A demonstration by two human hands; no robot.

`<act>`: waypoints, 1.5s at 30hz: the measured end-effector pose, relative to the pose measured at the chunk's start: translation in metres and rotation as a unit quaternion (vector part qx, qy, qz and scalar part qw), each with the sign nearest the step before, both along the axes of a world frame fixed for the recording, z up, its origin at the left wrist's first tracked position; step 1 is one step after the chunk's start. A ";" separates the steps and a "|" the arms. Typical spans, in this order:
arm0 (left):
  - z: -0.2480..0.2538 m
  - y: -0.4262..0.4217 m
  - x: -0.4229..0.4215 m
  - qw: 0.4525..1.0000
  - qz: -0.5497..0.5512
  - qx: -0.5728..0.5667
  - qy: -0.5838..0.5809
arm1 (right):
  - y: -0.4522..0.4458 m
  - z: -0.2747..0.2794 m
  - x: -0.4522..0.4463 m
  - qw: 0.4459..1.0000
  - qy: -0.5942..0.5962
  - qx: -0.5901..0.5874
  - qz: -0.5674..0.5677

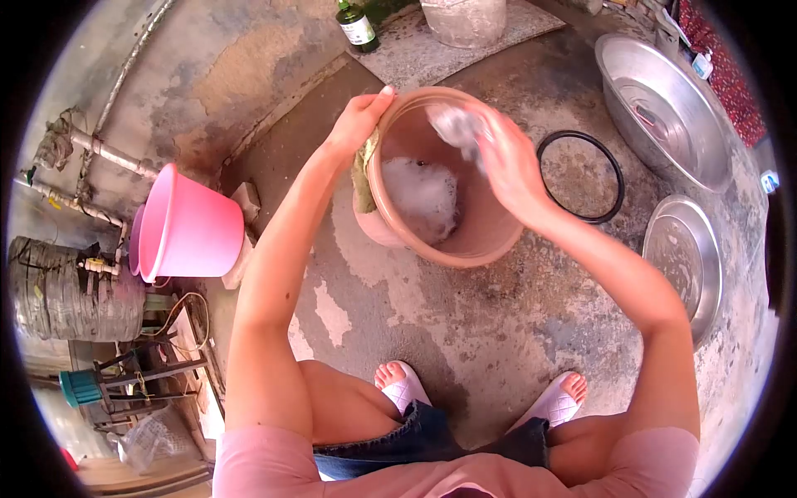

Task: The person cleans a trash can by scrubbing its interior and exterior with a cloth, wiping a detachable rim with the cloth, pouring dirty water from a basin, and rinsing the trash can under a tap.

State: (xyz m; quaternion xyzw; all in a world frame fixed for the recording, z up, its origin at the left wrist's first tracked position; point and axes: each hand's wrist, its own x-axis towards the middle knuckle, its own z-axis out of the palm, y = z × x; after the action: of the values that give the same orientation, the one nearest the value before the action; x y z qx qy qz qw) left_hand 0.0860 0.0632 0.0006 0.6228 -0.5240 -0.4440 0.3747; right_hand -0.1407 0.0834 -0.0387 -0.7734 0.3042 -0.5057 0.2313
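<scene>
Leftward, a pink bucket (207, 232) sits near the wall pipes (112, 153). Next comes the left hand (363, 120), clasping the rim of a brown tub (498, 228), where a green cloth (362, 176) hangs on the outside; a green bottle (358, 31) stands beyond. The tub, out ahead of the person's feet, contains white foam (419, 195). Over its mouth, the right hand (509, 162) grips a blurred grey wad (452, 126). A black ring (620, 184) lies between the tub and two metal basins (697, 124); the right arm partly hides the smaller one.
</scene>
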 end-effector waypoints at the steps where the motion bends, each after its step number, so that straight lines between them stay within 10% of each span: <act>1: -0.006 -0.003 0.001 1.000 -0.006 -0.024 -0.011 | -0.012 0.002 0.016 0.998 0.004 -0.067 -0.007; 5: -0.008 0.003 -0.001 0.999 0.004 -0.018 0.029 | -0.060 -0.020 0.064 0.968 0.075 -0.236 -0.030; 9: -0.002 0.008 0.002 0.998 -0.035 0.011 0.058 | -0.098 -0.036 0.051 0.969 0.209 -0.129 -0.015; 18: -0.004 0.005 -0.001 0.996 0.014 -0.019 0.088 | -0.040 -0.117 -0.048 0.893 0.181 0.393 -0.124; 23: 0.003 0.013 0.009 0.996 -0.068 -0.007 -0.064 | -0.058 -0.114 -0.055 0.937 0.196 0.275 -0.093; 25: 0.012 0.015 0.016 0.990 -0.096 -0.008 -0.098 | -0.083 -0.079 -0.050 0.984 0.171 0.026 0.039; 33: 0.004 0.006 -0.024 0.926 -0.092 -0.116 -0.347 | -0.111 0.024 0.023 0.880 0.341 -0.287 0.165; 38: -0.016 0.000 -0.030 0.953 0.053 -0.149 -0.258 | -0.136 -0.028 -0.044 0.950 0.310 -0.039 -0.004; 45: -0.035 -0.001 -0.014 0.976 0.191 -0.085 -0.055 | -0.029 -0.075 -0.088 0.875 0.066 0.462 -0.130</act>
State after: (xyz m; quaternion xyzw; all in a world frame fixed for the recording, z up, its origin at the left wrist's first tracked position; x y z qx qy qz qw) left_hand 0.0724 0.0621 -0.0345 0.7005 -0.4511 -0.2837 0.4747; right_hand -0.2284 0.0543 -0.1134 -0.5637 0.6155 -0.2805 0.4740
